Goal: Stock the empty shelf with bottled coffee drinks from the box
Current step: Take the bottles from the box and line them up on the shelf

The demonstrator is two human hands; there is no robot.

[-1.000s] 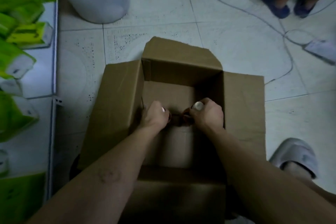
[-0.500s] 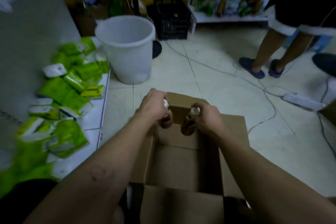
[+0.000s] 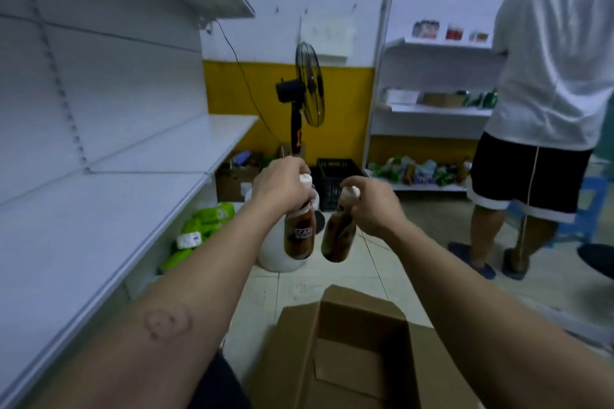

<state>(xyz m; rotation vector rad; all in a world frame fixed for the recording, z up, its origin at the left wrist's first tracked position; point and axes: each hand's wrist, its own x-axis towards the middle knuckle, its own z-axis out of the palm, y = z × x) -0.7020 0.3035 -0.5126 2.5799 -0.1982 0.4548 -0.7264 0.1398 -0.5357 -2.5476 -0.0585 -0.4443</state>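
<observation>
Tiled floor [image 3: 438, 222]: open cardboard box [image 3: 299, 342] near centre, flaps spread. White bucket [image 3: 272, 257] beyond it. Black crate [image 3: 329, 169] and standing fan [image 3: 310, 90] far, by yellow wall. Person stands at right.
Left: white shelf [image 3: 99, 219], 2 boards end to end. Green packs [image 3: 202, 229] heaped low beneath.
Far right: second shelf unit [image 3: 432, 111], packets on 3 levels.

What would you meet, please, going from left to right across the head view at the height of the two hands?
Empty white metal shelf → green plastic packets → brown coffee bottle in the left hand → second brown coffee bottle in the right hand → standing person in black shorts.
</observation>
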